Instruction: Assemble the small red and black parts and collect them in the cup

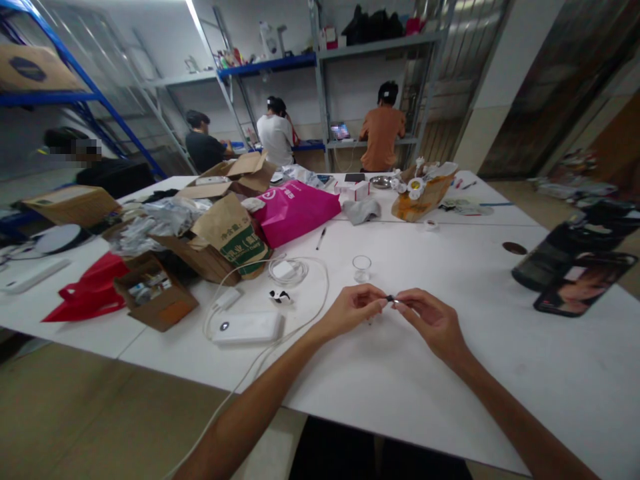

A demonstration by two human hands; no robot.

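My left hand (353, 308) and my right hand (431, 319) meet fingertip to fingertip just above the white table (450, 373), pinching one tiny dark object (391, 298) between them. Its shape is too small to tell. A small clear cup (361, 268) stands on the table just beyond my hands. Left of my left hand lie a white power bank (247, 327) with its white cable (300, 313) and a small black-and-white item (280, 297).
Open cardboard boxes (155, 293), brown paper bags (227, 233), a pink bag (295, 210) and a red bag (93, 287) crowd the left and far side. A phone (583, 283) lies at the right. Three people stand with their backs turned at metal shelves (320, 60).
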